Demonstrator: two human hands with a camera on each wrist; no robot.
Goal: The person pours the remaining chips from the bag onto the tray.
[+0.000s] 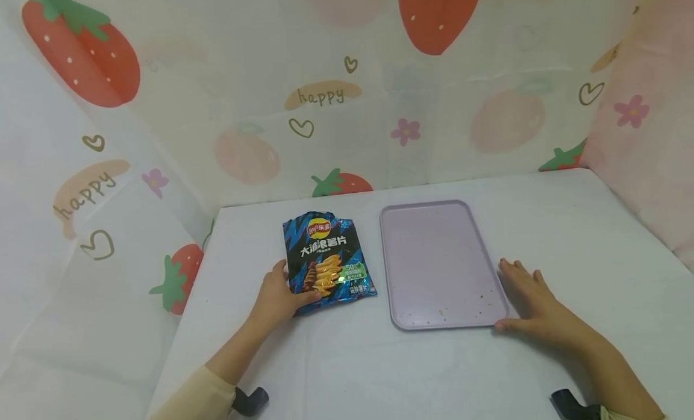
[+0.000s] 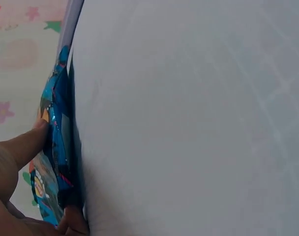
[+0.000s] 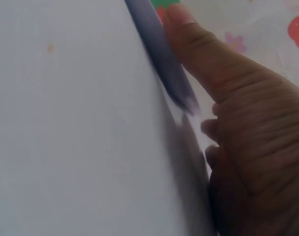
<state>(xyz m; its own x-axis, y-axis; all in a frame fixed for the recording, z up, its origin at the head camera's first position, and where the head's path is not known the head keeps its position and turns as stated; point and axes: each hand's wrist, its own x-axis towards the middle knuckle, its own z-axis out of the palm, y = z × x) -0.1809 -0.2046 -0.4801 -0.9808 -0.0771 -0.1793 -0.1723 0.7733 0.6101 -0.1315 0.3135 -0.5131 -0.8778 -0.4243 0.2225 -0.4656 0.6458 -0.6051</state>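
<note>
A blue and black bag of potato chips (image 1: 325, 242) lies face up on the white table, left of the middle. My left hand (image 1: 275, 300) grips its lower left corner, thumb across the front and fingers at the side edge. From the left wrist, the thumb presses the bag (image 2: 55, 118) while the fingertips partly disappear at its lower end. To the right lies a lilac rectangular tray (image 1: 434, 257) with crumbs near its front edge. Beside its lower right corner is my right hand (image 1: 542, 314), fingers spread, thumb at the tray's rim (image 3: 162, 59) and holding nothing.
The white tabletop (image 1: 347, 366) extends in front of the bag and tray. A strawberry-patterned cloth (image 1: 358, 143) hangs behind the table and along both sides. A narrow gap separates the bag from the tray. Dark wrist mounts show on both wrists.
</note>
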